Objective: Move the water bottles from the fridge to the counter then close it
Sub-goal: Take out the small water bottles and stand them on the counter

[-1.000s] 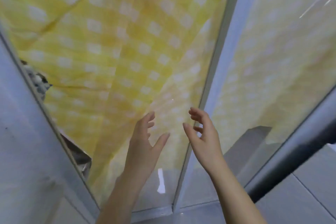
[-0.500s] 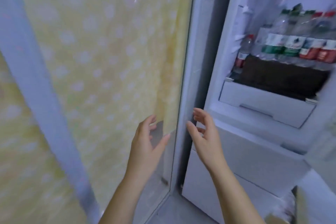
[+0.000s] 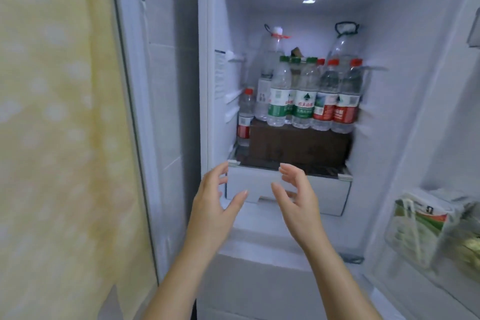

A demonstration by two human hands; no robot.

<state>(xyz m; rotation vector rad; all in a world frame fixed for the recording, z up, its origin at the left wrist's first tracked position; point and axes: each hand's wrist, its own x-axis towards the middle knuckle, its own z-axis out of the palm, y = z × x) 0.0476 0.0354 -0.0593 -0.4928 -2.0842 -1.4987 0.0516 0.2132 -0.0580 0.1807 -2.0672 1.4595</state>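
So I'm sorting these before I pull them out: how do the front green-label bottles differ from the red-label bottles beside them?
The green-label bottles have green caps and stand left in the front row; the red-label bottles have red caps and stand right. Both kinds are clear, upright, similar in size, and sit on the dark box.

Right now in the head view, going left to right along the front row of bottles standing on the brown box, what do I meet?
Green-label bottle → second green-label bottle → red-label bottle → second red-label bottle. They stand on the brown box. Both hands, left hand and right hand, are open and empty in front.
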